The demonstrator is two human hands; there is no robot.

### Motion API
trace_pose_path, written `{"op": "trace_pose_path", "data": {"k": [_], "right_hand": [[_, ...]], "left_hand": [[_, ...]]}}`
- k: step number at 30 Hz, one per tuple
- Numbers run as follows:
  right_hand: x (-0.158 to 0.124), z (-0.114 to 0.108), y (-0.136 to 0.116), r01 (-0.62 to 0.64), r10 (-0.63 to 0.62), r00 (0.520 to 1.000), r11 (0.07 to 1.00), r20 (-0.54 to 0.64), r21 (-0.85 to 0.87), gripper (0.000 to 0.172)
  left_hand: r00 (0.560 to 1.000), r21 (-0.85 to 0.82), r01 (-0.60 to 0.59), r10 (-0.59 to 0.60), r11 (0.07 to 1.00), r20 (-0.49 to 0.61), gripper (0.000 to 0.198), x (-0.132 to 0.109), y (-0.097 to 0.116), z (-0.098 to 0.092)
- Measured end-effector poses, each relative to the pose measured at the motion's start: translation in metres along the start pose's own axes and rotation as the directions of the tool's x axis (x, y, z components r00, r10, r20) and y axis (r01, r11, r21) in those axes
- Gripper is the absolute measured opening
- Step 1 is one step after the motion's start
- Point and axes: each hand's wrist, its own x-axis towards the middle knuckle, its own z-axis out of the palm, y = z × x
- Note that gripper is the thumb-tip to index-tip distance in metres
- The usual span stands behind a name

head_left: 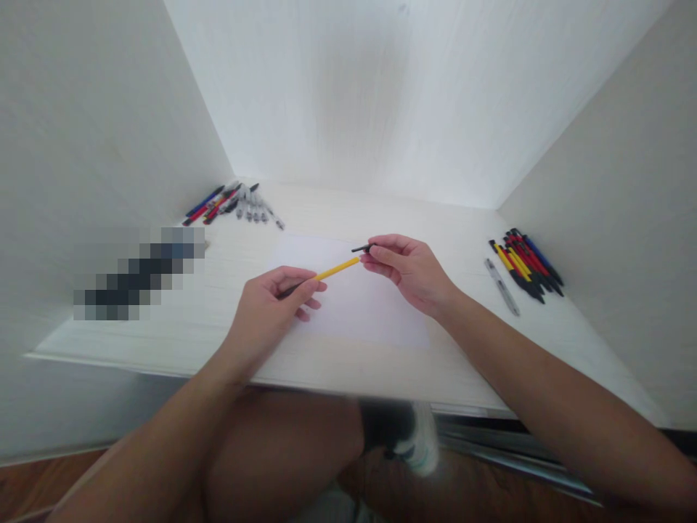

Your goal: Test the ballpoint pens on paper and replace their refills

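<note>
Yellow pen barrel [338, 268], dark at its grip end, sits pinched between the thumb and fingers of my left hand [272, 299], above a white sheet [375, 316]. Its far end points at my right hand [411, 269], which is closed at the fingertips on a small black part [361, 249] with a thin stem. My hands are apart; whether the barrel touches the right fingers, I cannot tell. If that right pinch slackens, the black part could drop and roll, being so small; if the stem meets the barrel at a slant, it might catch or bend. A loose left grip could let the barrel twist. Around the sheet, the pale worktop [179, 345] carries a left pile of pens [212, 203] at the back and a right pile of pens [526, 265], with a clear pen [502, 287] beside the latter. White panels [370, 109] stand behind and at both sides; wooden floor [479, 487] shows below the front edge.
</note>
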Motion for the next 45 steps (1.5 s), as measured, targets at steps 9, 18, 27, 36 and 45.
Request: {"op": "trace_pose_path", "data": {"k": [9, 18, 27, 36, 45], "right_hand": [[-0.002, 0.001, -0.001, -0.038, 0.039, 0.998, 0.999, 0.040, -0.033, 0.037], [0.000, -0.002, 0.003, -0.016, 0.020, 0.999, 0.991, 0.028, -0.132, 0.031], [-0.002, -0.002, 0.004, -0.013, 0.018, 0.999, 0.988, 0.030, -0.155, 0.029], [-0.010, 0.004, 0.005, 0.041, -0.040, 0.999, 0.959, 0.009, -0.281, 0.036], [-0.018, 0.012, 0.005, 0.170, -0.163, 0.985, 0.856, 0.056, -0.488, 0.038]], "left_hand": [[1.000, 0.010, -0.010, 0.010, 1.000, 0.009, 0.021, 0.002, -0.003, 0.000], [0.998, 0.098, 0.038, -0.042, 0.995, 0.049, 0.015, -0.003, 0.012, 0.000], [0.990, 0.149, 0.055, -0.073, 0.987, 0.119, 0.008, -0.003, 0.017, 0.000], [0.975, 0.184, 0.077, -0.113, 0.980, 0.192, 0.013, -0.009, 0.019, 0.012], [0.972, 0.152, 0.046, -0.079, 0.987, 0.222, 0.018, -0.009, 0.016, 0.013]]}}
